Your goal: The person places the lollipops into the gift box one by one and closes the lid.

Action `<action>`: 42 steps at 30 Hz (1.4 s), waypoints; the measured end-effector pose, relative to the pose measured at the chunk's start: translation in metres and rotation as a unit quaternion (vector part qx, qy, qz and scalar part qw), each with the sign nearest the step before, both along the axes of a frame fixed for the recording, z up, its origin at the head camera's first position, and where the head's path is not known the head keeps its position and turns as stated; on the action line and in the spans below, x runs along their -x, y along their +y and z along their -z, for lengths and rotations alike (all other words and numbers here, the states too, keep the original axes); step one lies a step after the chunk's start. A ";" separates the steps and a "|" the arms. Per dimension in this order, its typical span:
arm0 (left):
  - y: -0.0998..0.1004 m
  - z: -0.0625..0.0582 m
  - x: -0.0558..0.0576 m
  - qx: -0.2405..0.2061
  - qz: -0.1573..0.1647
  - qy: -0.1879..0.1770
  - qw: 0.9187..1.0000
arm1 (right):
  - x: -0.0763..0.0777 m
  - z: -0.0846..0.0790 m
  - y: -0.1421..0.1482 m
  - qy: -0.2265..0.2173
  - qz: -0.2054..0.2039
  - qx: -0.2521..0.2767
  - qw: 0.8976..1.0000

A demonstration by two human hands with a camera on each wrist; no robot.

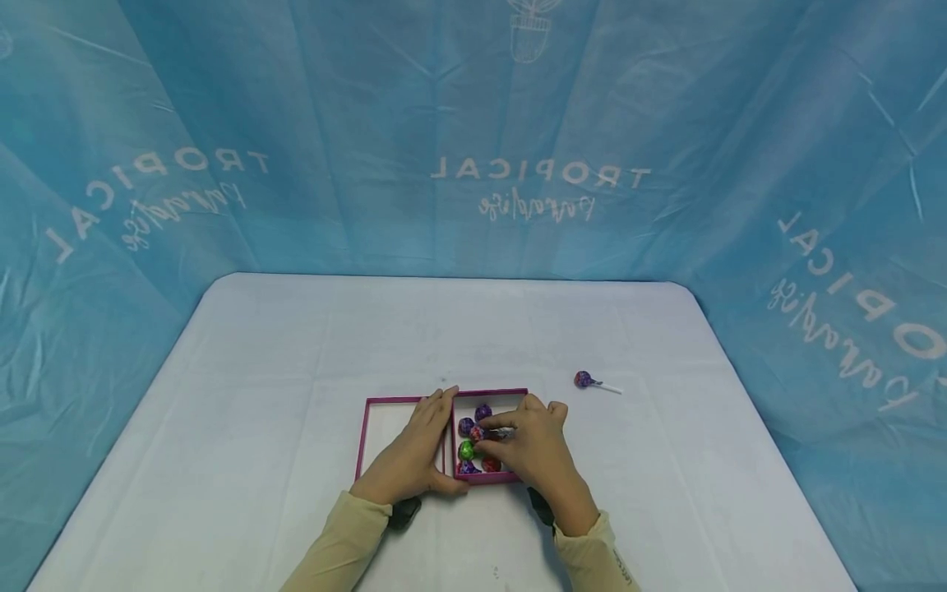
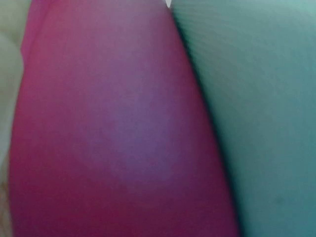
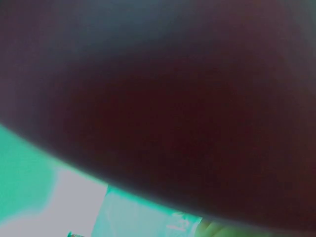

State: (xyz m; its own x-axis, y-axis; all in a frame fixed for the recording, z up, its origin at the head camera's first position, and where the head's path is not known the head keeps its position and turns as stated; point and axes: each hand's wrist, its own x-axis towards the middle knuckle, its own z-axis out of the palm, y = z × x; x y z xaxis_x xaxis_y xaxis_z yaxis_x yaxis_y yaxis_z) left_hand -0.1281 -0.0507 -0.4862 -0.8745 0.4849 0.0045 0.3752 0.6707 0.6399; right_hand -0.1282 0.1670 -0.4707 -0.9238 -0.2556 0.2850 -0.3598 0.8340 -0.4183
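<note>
In the head view a shallow magenta-rimmed box holds several wrapped lollipops, among them a green one, a red one and a purple one. My left hand rests along the box's left side, fingers extended, thumb near the front corner. Over the box, my right hand pinches a red-and-purple lollipop between thumb and fingers; its stick is partly hidden by the hand. The left wrist view is filled by a magenta box wall. A dark blur covers most of the right wrist view.
A second magenta-rimmed tray or lid lies against the box's left side, partly under the left hand. One purple lollipop with a white stick lies on the white table, right of the box. A blue printed curtain surrounds the table.
</note>
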 end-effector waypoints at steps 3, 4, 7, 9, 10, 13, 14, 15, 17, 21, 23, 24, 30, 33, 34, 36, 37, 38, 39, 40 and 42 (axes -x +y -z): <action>0.000 0.000 0.000 0.002 0.000 -0.001 1.000 | 0.000 0.000 0.000 0.002 -0.007 0.005 1.000; 0.000 -0.001 0.000 0.002 0.000 -0.001 1.000 | 0.000 0.000 0.001 0.003 -0.010 0.007 1.000; 0.000 -0.001 0.000 0.003 0.000 -0.001 1.000 | 0.000 0.000 0.001 0.005 -0.014 0.008 1.000; 0.000 -0.001 0.000 0.004 -0.001 -0.001 1.000 | -0.001 -0.001 0.001 0.004 -0.015 0.010 1.000; 0.001 -0.001 0.000 0.003 -0.001 -0.002 1.000 | -0.001 -0.001 0.001 0.004 -0.014 0.010 1.000; 0.001 0.000 0.000 0.003 -0.001 -0.002 1.000 | -0.001 -0.002 0.001 0.001 -0.011 0.007 1.000; 0.001 0.000 0.000 0.003 -0.001 -0.002 1.000 | -0.001 -0.002 0.001 0.001 -0.009 0.005 1.000; 0.001 0.000 0.000 0.002 0.000 -0.001 1.000 | -0.001 -0.002 0.001 0.001 -0.008 0.001 1.000; 0.001 0.000 0.000 0.001 0.001 0.000 1.000 | -0.001 -0.003 0.001 0.002 -0.007 -0.004 1.000; 0.001 0.001 0.001 0.000 0.002 0.003 1.000 | -0.001 -0.003 0.001 0.003 -0.010 -0.007 1.000; 0.001 0.001 0.001 0.002 0.001 0.005 1.000 | -0.001 -0.003 0.001 0.003 -0.012 -0.006 1.000; 0.001 0.001 0.001 0.001 0.001 0.006 1.000 | -0.001 -0.002 0.001 0.005 -0.013 -0.008 1.000; 0.001 0.001 0.001 0.004 0.002 0.009 1.000 | -0.001 -0.002 0.001 0.019 -0.013 -0.006 1.000; 0.001 0.000 0.001 0.006 0.001 0.008 1.000 | -0.001 -0.002 0.001 0.021 -0.013 0.000 1.000; 0.001 0.000 0.001 0.006 0.001 0.008 1.000 | -0.001 -0.002 0.002 0.021 -0.014 0.000 1.000; 0.001 0.000 0.001 0.007 0.002 0.008 1.000 | -0.001 -0.002 0.002 0.021 -0.015 0.002 1.000; 0.001 0.000 0.001 0.006 0.002 0.008 1.000 | -0.001 -0.002 0.002 0.019 -0.015 0.004 1.000; 0.001 0.000 0.001 0.007 0.003 0.008 1.000 | 0.000 -0.002 0.003 0.017 -0.014 0.005 1.000; 0.001 0.000 0.001 0.007 0.003 0.008 1.000 | 0.000 -0.002 0.003 0.016 -0.014 0.008 1.000; 0.001 0.000 0.001 0.007 0.003 0.008 1.000 | 0.000 -0.002 0.004 0.017 -0.014 0.012 1.000; 0.001 0.000 0.001 0.005 0.003 0.008 1.000 | 0.002 -0.002 0.006 0.020 -0.008 0.020 1.000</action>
